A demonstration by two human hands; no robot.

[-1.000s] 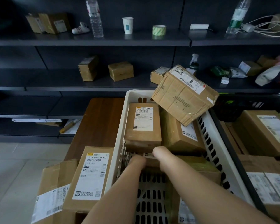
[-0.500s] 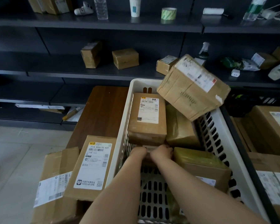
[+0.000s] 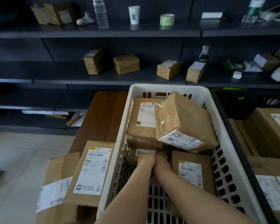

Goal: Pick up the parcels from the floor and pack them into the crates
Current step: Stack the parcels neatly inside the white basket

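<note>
A white slotted crate [image 3: 168, 88] stands in front of me with several brown parcels inside. Both my hands reach down into its middle. My left hand [image 3: 145, 161] and my right hand [image 3: 162, 162] lie side by side, fingers curled over a small labelled parcel [image 3: 144, 152] low in the crate. A large taped parcel [image 3: 182, 120] lies tilted at the back right, its label facing me. Behind my hands lies a flat parcel [image 3: 140, 126], and to the right of them another [image 3: 192, 172].
Two labelled parcels [image 3: 92, 172] [image 3: 55, 189] lean against the crate's left wall, in front of a wooden table [image 3: 103, 113]. A black crate [image 3: 233, 131] with big boxes [image 3: 273, 131] stands on the right. Dark shelves [image 3: 103, 80] behind hold small boxes, bottles, a cup and tape.
The large parcel that leaned on the crate's far right rim has tipped down into the crate. My hands stay together on the small parcel.
</note>
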